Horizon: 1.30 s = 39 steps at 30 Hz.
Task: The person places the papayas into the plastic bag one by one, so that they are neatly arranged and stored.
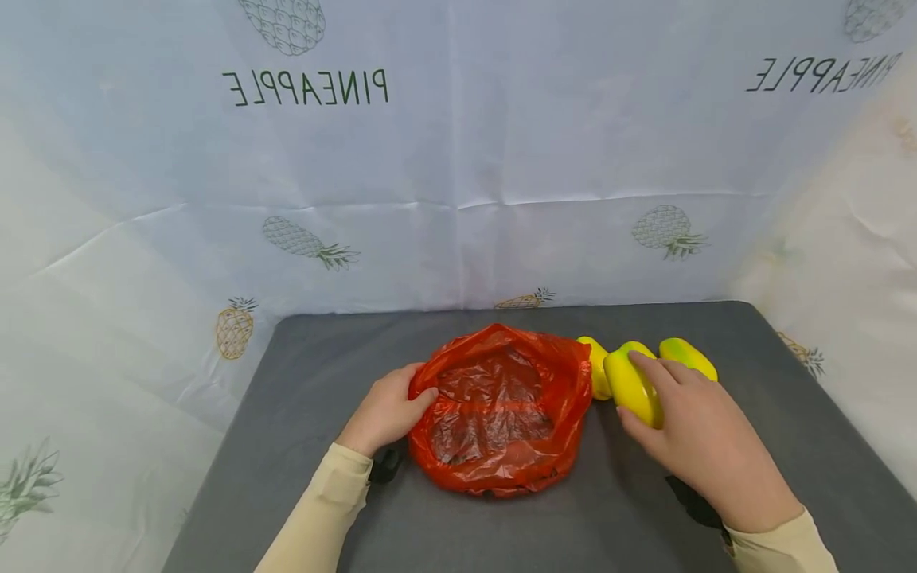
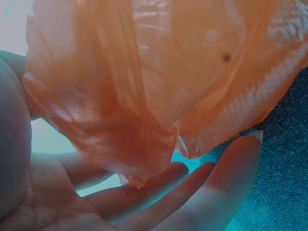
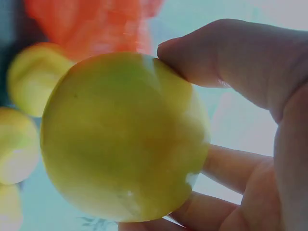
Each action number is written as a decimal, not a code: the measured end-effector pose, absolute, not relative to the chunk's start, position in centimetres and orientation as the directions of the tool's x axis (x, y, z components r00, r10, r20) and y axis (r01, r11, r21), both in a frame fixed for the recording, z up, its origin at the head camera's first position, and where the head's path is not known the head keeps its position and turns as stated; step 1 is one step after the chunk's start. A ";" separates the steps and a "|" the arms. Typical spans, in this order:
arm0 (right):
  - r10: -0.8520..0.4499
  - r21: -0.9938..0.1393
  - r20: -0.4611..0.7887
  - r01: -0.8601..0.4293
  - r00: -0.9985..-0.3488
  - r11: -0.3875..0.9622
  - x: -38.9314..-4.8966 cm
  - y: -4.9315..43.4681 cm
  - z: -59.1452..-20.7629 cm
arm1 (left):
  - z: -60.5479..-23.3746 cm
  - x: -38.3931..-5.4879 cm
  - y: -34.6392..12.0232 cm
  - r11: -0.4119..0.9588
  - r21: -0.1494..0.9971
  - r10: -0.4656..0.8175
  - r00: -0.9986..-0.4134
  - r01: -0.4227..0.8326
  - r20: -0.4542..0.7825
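A red plastic bag [image 1: 494, 469] stands on the table with its mouth spread wide, and no fruit shows inside it. At its left rim my left hand [image 1: 390, 410] grips the thin film, thumb over the edge and fingers outside; in the left wrist view the film of the bag [image 2: 110, 96] hangs between thumb and fingers. To the right of the bag, my right hand [image 1: 698, 430] holds a yellow mango-like fruit [image 1: 634, 390] with a greenish top. The right wrist view shows the thumb on one side of this fruit [image 3: 125, 139] and fingers on the other.
One more yellow fruit [image 1: 598, 370] lies against the bag's right side, and another [image 1: 688, 356] lies behind my right hand. Three fruits [image 3: 36, 79] show at the left of the right wrist view. The dark grey table [image 1: 322, 350] meets a pineapple-print cloth [image 1: 458, 159] at the back.
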State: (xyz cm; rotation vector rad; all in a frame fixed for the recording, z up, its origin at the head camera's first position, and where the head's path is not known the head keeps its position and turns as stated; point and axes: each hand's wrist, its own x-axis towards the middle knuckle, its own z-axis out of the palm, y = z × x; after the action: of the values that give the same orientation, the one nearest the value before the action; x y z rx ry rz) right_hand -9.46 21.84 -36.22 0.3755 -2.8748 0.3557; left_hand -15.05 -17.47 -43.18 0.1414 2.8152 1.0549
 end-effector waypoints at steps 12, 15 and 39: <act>-0.322 -0.331 0.185 -0.367 -0.929 0.869 -11.9 15.8 -34.8 | -43.2 -15.4 -17.7 0.739 0.672 0.148 -0.984 0.045 -0.097; -0.355 -0.345 0.182 -0.397 -0.917 0.850 -12.5 14.0 -35.5 | -43.1 -15.4 -17.7 0.743 0.667 0.153 -0.984 0.051 -0.095; -0.458 -0.424 0.126 -0.465 -0.880 0.777 -13.1 4.5 -39.8 | -43.2 -15.3 -17.9 0.694 0.717 0.168 -0.983 0.069 -0.068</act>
State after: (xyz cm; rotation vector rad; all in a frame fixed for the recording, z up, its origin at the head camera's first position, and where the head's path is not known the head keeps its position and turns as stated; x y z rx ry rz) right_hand -13.07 4.50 -39.82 0.7654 -2.9466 0.7087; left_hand -15.30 -17.90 -43.25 0.1954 2.7716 1.1648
